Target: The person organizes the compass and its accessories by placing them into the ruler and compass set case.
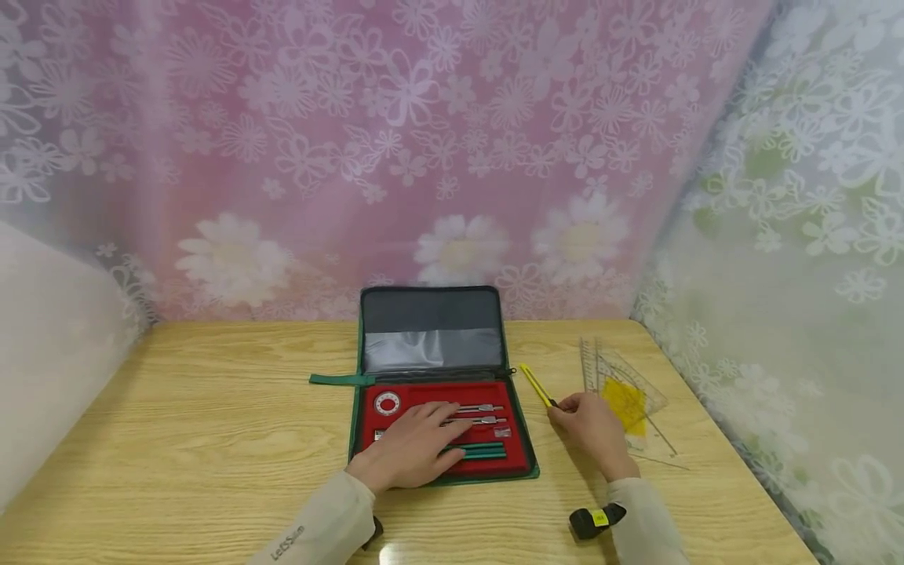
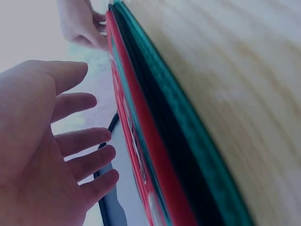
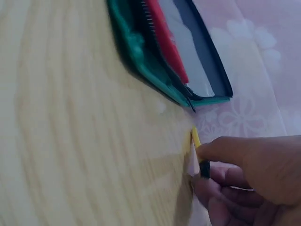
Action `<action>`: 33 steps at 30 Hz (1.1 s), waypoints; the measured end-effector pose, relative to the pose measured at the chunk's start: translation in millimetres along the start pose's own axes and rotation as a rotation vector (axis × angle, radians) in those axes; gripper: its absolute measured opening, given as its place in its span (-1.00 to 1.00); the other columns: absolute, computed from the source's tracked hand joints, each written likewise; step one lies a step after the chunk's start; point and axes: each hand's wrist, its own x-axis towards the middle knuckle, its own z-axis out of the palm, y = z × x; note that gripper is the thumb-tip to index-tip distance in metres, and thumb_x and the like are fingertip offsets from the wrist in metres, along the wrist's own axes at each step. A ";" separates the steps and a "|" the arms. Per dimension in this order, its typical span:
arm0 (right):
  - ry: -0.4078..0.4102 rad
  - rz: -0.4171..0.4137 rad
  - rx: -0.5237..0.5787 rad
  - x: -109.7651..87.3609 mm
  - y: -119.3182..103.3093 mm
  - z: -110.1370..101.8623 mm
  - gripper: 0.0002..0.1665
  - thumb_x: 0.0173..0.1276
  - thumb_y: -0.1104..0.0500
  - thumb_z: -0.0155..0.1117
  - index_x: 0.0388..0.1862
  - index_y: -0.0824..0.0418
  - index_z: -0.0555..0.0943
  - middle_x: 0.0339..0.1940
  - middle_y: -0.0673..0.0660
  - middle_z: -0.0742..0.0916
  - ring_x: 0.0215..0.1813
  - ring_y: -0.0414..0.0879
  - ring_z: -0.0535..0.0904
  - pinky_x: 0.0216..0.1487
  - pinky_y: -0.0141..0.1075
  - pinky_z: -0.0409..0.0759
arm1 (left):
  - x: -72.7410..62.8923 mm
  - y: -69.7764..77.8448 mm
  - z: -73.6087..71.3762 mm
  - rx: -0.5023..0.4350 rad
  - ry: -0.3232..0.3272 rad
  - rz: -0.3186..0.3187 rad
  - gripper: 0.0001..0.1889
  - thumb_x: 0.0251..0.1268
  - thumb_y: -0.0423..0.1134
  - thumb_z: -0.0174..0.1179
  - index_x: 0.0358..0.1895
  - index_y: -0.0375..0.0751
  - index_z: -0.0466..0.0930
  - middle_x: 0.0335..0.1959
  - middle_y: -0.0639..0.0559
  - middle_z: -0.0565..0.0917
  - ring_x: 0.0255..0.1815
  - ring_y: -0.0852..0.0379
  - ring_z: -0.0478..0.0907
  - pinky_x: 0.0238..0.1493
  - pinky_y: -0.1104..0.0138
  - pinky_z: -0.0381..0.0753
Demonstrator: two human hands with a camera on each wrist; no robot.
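Note:
An unzipped green drawing-set case [image 1: 521, 451] lies with its lid raised toward the back. Its red tray holds metal compasses [image 1: 487, 421], green pencils [image 1: 487, 450] and a white ring [image 1: 387, 403]. Over the tray is my left hand [image 1: 413, 446], fingers straight and spread; the left wrist view shows the palm [image 2: 28, 141] and nothing held. To the right of the case, my right hand [image 1: 592, 430] pinches a yellow utility knife [image 1: 537, 384] by its dark end between thumb and fingers. In the right wrist view the knife [image 3: 196, 137] points toward the case's corner.
Clear set squares [image 1: 653, 392] and a yellow piece [image 1: 625, 406] lie right of my right hand. A green strap [image 1: 335, 380] sticks out left of the case. Floral curtains [image 1: 452, 157] stand behind and beside the wooden table [image 1: 233, 439].

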 end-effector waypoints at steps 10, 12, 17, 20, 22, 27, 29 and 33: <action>0.040 -0.018 0.238 0.8 3.4 -6.4 -0.56 0.32 -0.09 0.28 -0.11 0.27 0.70 -0.41 0.09 0.73 -0.42 -0.08 0.61 -0.49 -0.27 0.50 | -15.4 -20.0 -6.3 -0.037 0.033 -0.066 -0.50 0.47 0.05 -0.04 0.37 -0.03 0.37 0.35 -0.10 0.35 0.34 -0.05 0.25 0.29 0.00 0.26; 0.032 -0.042 0.253 2.9 -0.8 -5.4 -0.53 0.31 -0.14 0.27 -0.07 0.22 0.70 -0.36 0.10 0.73 -0.39 -0.06 0.62 -0.50 -0.26 0.52 | -18.3 -23.1 -6.9 -0.040 0.035 -0.076 -0.50 0.47 0.05 -0.04 0.37 -0.04 0.36 0.35 -0.11 0.35 0.34 -0.06 0.26 0.28 -0.01 0.26; -0.055 -0.152 0.268 11.4 -12.7 2.8 -0.58 0.29 -0.12 0.29 -0.09 0.17 0.71 -0.41 0.10 0.71 -0.43 -0.01 0.57 -0.53 -0.26 0.53 | -23.7 -28.4 -7.6 -0.026 0.024 -0.109 -0.49 0.47 0.05 -0.05 0.38 -0.04 0.36 0.34 -0.12 0.35 0.34 -0.07 0.26 0.29 -0.01 0.25; -0.133 -0.243 0.249 17.5 -21.3 8.3 -0.66 0.29 -0.07 0.31 -0.14 0.14 0.71 -0.47 0.08 0.68 -0.47 -0.01 0.54 -0.55 -0.28 0.53 | -26.9 -31.9 -8.0 -0.015 0.025 -0.123 -0.49 0.47 0.06 -0.05 0.38 -0.06 0.36 0.35 -0.13 0.34 0.34 -0.08 0.26 0.30 0.00 0.24; -0.177 -0.320 0.215 21.2 -28.1 10.7 -0.70 0.29 -0.05 0.30 -0.16 0.12 0.72 -0.43 0.03 0.69 -0.46 -0.06 0.54 -0.52 -0.29 0.53 | -29.4 -34.5 -8.3 -0.010 0.028 -0.129 -0.49 0.47 0.05 -0.05 0.37 -0.08 0.36 0.35 -0.14 0.34 0.33 -0.09 0.26 0.30 0.01 0.24; -0.241 -0.505 0.076 30.1 -46.4 14.3 -0.78 0.32 -0.01 0.28 -0.18 0.06 0.73 -0.27 -0.08 0.69 -0.35 -0.20 0.55 -0.33 -0.30 0.56 | -35.0 -39.9 -8.2 -0.022 0.022 -0.140 -0.49 0.47 0.03 -0.03 0.36 -0.11 0.37 0.34 -0.16 0.35 0.34 -0.11 0.26 0.29 0.00 0.25; -0.251 -0.550 0.024 34.0 -52.7 15.6 -0.81 0.32 0.02 0.28 -0.18 0.05 0.73 -0.28 -0.10 0.68 -0.34 -0.24 0.55 -0.29 -0.31 0.57 | -36.8 -41.7 -7.6 -0.027 0.015 -0.147 -0.50 0.47 0.02 -0.04 0.37 -0.11 0.37 0.35 -0.16 0.34 0.34 -0.11 0.26 0.29 0.00 0.25; -0.250 -0.603 -0.036 42.0 -62.1 17.8 -0.83 0.31 0.07 0.31 -0.18 0.07 0.72 -0.31 -0.12 0.66 -0.33 -0.26 0.55 -0.26 -0.30 0.57 | -39.7 -45.4 -6.7 -0.022 0.012 -0.161 -0.50 0.48 0.03 -0.05 0.37 -0.10 0.36 0.35 -0.16 0.34 0.34 -0.09 0.25 0.29 0.02 0.26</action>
